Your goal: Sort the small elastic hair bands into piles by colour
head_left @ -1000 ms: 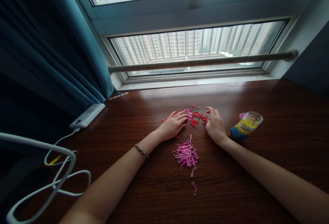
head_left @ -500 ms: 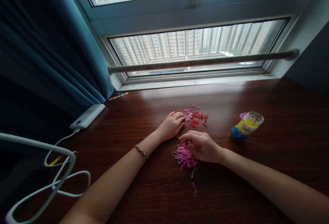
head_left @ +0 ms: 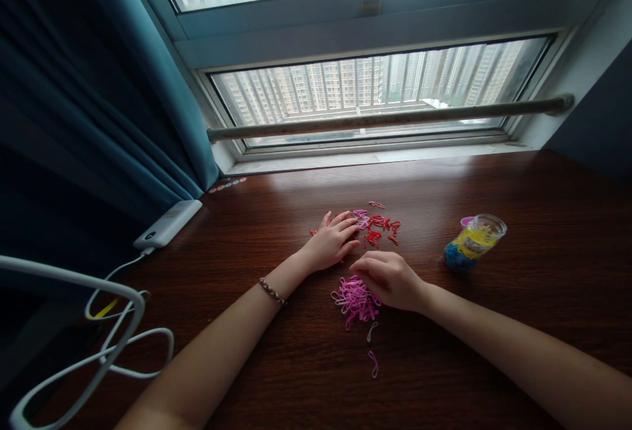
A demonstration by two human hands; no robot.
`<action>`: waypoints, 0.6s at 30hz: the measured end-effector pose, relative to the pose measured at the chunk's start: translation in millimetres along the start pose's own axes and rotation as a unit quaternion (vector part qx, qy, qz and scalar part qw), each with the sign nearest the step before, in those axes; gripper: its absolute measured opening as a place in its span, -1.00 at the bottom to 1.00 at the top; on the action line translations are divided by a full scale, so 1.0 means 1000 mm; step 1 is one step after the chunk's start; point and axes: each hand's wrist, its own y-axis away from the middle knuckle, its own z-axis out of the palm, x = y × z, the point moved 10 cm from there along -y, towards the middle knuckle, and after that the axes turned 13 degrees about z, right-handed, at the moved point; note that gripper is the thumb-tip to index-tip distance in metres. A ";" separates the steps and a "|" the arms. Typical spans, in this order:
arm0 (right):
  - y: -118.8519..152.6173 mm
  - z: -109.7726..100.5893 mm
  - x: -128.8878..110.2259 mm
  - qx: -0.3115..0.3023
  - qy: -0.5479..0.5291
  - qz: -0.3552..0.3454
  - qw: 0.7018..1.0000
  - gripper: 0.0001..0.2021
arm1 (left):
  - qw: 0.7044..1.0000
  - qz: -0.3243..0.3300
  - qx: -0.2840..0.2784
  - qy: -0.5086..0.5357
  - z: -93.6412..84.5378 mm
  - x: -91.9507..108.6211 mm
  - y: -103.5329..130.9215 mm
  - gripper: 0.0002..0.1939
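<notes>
My left hand (head_left: 332,243) lies with its fingers spread over the left part of a scatter of small red rubber bands (head_left: 374,238). Its fingertips reach the small pink bands (head_left: 361,219) mixed in there. My right hand (head_left: 386,278) is closed, thumb and fingers drawn together, over the upper right edge of a pile of pink rubber bands (head_left: 356,301). Whatever its fingertips may hold is hidden. Below this pile lie a single pale band (head_left: 372,331) and a single pink band (head_left: 373,364).
On the brown wooden table (head_left: 543,232), a clear jar (head_left: 474,242) with a yellow label and blue contents leans at the right, a pink lid (head_left: 467,222) behind it. A white power bank (head_left: 168,224) with a cable (head_left: 143,309) is at left. A metal rail (head_left: 390,118) crosses the window.
The fingers of my left hand have spread apart over the red bands. My right hand has drawn slightly right, away from the left hand, with its fingers closer together.
</notes>
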 end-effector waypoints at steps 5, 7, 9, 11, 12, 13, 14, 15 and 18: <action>0.000 -0.003 0.003 0.021 0.002 0.010 1.000 -0.84 | 1.000 -0.002 0.007 0.002 0.000 -0.001 -0.001 -0.63; 0.000 -0.004 0.003 0.025 0.000 0.010 1.000 -0.84 | 1.000 -0.002 0.009 0.000 0.000 -0.001 -0.001 -0.64; 0.000 -0.004 0.004 0.027 -0.003 0.015 1.000 -0.84 | 1.000 -0.003 0.013 0.001 0.000 -0.001 -0.001 -0.64; -0.001 -0.007 0.008 0.040 -0.009 0.035 0.999 -0.83 | 1.000 -0.009 0.021 0.006 0.000 -0.003 -0.001 -0.66; -0.003 -0.011 0.012 0.056 -0.014 0.053 0.997 -0.84 | 0.999 -0.013 0.028 0.010 -0.001 -0.004 -0.001 -0.67; -0.004 -0.016 0.018 0.078 -0.020 0.074 0.994 -0.84 | 0.999 -0.017 0.039 0.015 -0.003 -0.006 0.000 -0.68; -0.005 -0.023 0.025 0.104 -0.026 0.096 0.990 -0.85 | 0.998 -0.021 0.053 0.023 -0.005 -0.007 0.001 -0.69; -0.006 -0.030 0.034 0.133 -0.031 0.119 0.983 -0.85 | 0.997 -0.023 0.070 0.033 -0.008 -0.009 0.001 -0.70; -0.010 -0.047 0.062 0.195 -0.020 0.188 0.962 -0.84 | 0.986 -0.033 0.140 0.084 -0.019 -0.017 0.005 -0.71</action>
